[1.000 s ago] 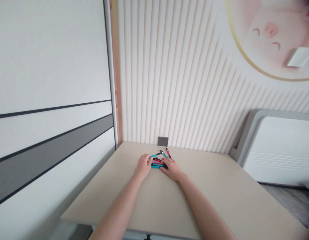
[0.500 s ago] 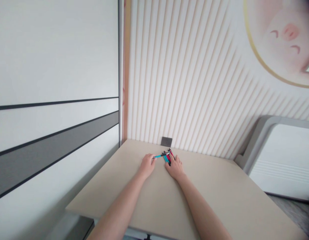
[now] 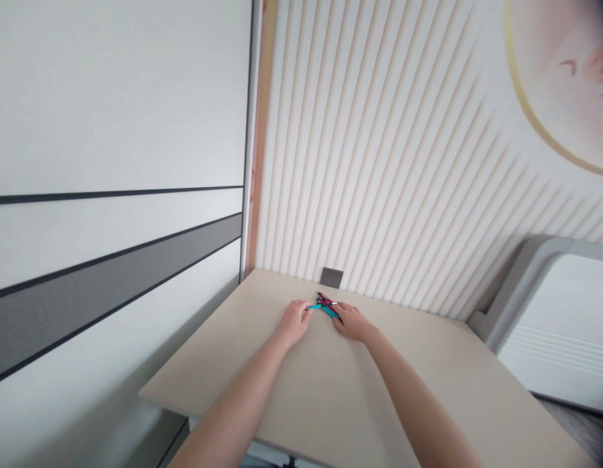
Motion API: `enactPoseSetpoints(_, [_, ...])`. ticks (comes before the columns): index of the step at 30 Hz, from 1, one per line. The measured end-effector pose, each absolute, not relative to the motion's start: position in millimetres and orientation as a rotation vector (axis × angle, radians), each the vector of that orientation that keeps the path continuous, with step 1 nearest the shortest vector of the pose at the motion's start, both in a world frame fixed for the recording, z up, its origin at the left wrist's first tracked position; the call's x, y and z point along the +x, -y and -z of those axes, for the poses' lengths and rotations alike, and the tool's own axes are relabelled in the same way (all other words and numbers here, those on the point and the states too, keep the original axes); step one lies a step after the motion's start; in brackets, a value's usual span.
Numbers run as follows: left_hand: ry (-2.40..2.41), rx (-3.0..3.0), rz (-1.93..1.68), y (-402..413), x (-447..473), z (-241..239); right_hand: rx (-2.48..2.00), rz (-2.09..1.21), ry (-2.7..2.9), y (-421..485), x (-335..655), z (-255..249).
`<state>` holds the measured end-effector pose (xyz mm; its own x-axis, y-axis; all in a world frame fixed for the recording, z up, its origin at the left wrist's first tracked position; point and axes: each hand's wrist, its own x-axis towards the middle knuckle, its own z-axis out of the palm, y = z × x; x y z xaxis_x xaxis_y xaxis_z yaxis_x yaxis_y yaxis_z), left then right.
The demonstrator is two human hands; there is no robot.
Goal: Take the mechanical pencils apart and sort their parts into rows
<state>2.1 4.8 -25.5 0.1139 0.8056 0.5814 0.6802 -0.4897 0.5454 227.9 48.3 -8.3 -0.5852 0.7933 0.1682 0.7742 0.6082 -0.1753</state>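
Note:
Several teal, red and black pens [image 3: 324, 303] lie in a small bunch on the beige table [image 3: 418, 377], near its far edge. My left hand [image 3: 295, 320] rests on the table just left of the bunch, its fingertips pinching the end of a teal pen. My right hand [image 3: 352, 320] lies on the right side of the bunch, fingers curled over the pens. Both forearms reach in from the bottom of the view.
A dark wall socket [image 3: 331, 277] sits on the ribbed wall just behind the pens. A white panelled wall with a grey stripe [image 3: 110, 279] borders the table on the left. A white and grey cabinet [image 3: 555, 325] stands at the right.
The pens, spread out a second ago, have been pushed together into a tight bunch. Both hands have closed in towards each other. The view has swung left.

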Motion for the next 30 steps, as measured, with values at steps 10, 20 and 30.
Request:
enactPoseSetpoints(10, [-1.516, 2.228, -1.282, -5, 1, 27, -1.189, -0.194, 2.651, -75, 246, 20])
enactPoseSetpoints(20, [-1.437, 2.249, -1.173, -3, 1, 26, -1.171, -0.192, 2.571, -72, 246, 12])
enactPoseSetpoints(30, [-1.372, 2.264, -1.146, -3, 0, 23, -1.245, -0.195, 2.169, -40, 256, 26])
